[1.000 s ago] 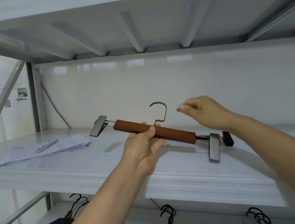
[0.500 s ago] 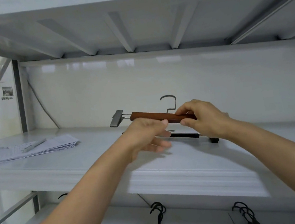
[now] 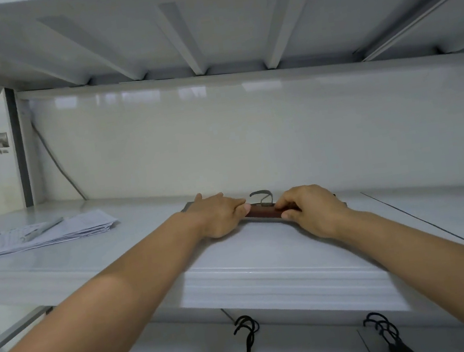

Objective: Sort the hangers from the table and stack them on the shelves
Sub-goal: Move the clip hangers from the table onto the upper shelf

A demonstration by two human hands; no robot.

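A brown wooden clip hanger (image 3: 263, 212) with a grey metal hook lies low on the white shelf (image 3: 265, 248), towards its back. My left hand (image 3: 220, 213) rests over its left end, fingers curled down onto the bar, hiding the left clip. My right hand (image 3: 310, 208) grips the bar's right part, thumb under and fingers over. Only the middle of the bar and the hook show between the two hands. Whether another hanger lies beneath is hidden.
A stack of papers with a pen (image 3: 42, 234) lies on the shelf's left. On the shelf below, black hanger hooks (image 3: 248, 330) and more hooks (image 3: 381, 326) stick up. The shelf above hangs close overhead. A cable (image 3: 58, 170) runs down the back wall.
The hanger came down from mid-air onto the shelf. My right hand took hold of the bar, and my left hand shifted from the bar's middle to its left end.
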